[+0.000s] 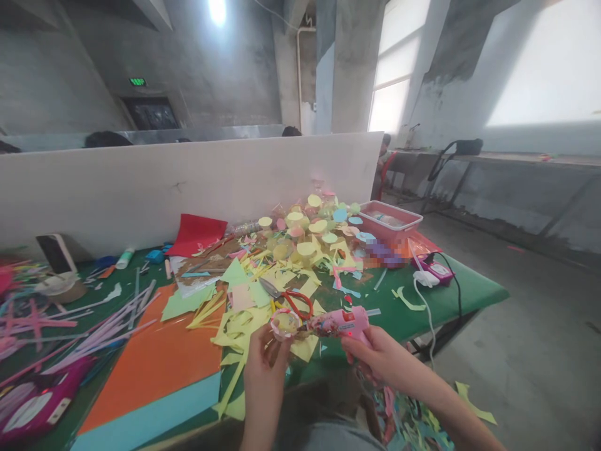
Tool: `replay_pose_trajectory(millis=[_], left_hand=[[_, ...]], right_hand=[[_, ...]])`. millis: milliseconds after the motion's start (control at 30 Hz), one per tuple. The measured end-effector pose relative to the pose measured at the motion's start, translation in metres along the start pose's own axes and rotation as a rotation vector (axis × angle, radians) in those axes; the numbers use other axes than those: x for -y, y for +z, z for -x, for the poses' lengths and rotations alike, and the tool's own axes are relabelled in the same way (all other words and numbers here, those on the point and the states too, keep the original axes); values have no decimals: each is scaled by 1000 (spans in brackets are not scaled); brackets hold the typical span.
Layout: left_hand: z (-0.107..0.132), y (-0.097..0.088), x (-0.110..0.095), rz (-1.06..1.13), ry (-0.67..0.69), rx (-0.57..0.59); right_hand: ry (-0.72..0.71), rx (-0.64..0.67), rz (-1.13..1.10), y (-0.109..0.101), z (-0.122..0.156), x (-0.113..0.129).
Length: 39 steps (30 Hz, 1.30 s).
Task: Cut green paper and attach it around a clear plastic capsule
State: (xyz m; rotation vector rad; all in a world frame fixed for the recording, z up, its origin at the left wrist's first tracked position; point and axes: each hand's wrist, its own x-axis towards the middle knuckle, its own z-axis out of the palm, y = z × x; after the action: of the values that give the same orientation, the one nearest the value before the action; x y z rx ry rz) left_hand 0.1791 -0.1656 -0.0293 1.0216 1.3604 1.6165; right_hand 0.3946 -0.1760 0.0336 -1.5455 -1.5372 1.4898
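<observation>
My left hand pinches a small round cup-like piece with a pale yellow inside and a pinkish-white rim. My right hand is wrapped round a pink hot glue gun, whose nozzle points left at the edge of the round piece. Whether the nozzle touches it, I cannot tell. Just beyond them lie scissors with red-orange handles, blades toward the upper left. Yellow paper scraps spread around my left hand.
Orange paper lies over a blue sheet on the green table. Clear cups topped with paper discs crowd the back, beside a pink bin. A purple power strip trails cables at right. A white partition stands behind.
</observation>
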Motion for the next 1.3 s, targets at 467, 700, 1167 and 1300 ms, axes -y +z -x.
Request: replay_pose_trajectory(millis=[467,700,1167,1300], left_hand=[[0,1,-6,2,-32,7],[0,0,-3,-13,-8,-1],[-3,-5,-11,-46,-36,-45],[-9,-14,-11,-85,-28,-75]], right_hand=[[-17,-4,13,0,-2,-9],[-12,-2,10,1,-3,-9],[-103,-164,52,-10,-19,-21],[-114,-425,324,-24,-28,-36]])
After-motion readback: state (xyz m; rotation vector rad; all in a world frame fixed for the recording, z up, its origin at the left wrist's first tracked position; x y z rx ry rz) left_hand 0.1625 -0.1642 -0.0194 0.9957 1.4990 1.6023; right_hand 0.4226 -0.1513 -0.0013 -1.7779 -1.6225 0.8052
